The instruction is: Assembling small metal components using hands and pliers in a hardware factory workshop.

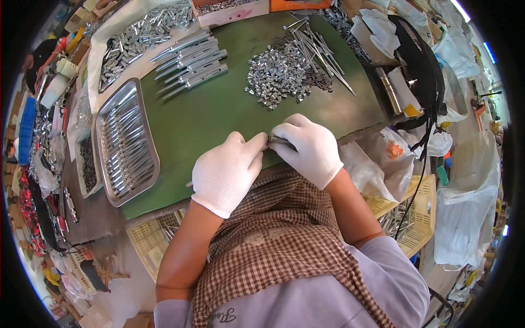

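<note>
Here, both gloved hands' fingers (262, 143) pinch a small metal part (277, 140) over the cluttered green table (219, 115).

Both hands wear white knitted gloves: the left hand (226, 173) sits at centre frame, the right hand (307, 148) just right of it. The gloves end at the wrists, leaving the forearms bare. Pale lilac short sleeves (383, 273) fill the lower frame, with a brown-and-cream checked cloth (273, 240) draped over the chest at lower centre.
</note>
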A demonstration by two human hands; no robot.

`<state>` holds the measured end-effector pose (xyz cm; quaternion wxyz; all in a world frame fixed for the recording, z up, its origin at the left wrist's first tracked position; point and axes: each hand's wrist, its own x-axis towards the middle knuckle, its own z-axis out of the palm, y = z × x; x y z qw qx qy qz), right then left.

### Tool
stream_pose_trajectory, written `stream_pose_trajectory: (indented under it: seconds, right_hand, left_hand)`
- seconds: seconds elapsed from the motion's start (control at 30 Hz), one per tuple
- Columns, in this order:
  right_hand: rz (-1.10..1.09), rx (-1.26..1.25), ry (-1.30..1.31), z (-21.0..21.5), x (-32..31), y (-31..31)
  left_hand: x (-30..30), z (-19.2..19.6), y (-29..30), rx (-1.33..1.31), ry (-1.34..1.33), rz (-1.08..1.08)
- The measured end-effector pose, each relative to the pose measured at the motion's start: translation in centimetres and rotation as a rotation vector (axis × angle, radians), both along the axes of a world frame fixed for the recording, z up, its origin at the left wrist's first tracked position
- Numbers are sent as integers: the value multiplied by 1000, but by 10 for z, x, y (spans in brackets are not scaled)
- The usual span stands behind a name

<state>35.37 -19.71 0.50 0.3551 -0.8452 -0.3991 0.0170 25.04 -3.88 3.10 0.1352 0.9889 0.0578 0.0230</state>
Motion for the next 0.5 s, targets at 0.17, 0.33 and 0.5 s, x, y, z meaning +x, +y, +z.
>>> stream_pose_trajectory:
  seconds: [0.17,0.33,0.5]
  right_hand:
    - [-276,143,-55,-1,25,-17]
    - [-546,-69,-84,-4,56,-7]
    - [-486,-246,-124,-1,48,3]
  left_hand:
    - [2,1,-5,-2,-9,-17]
    - [10,-2,-16,6,-6,-35]
    - [12,-2,-16,9,43,-32]
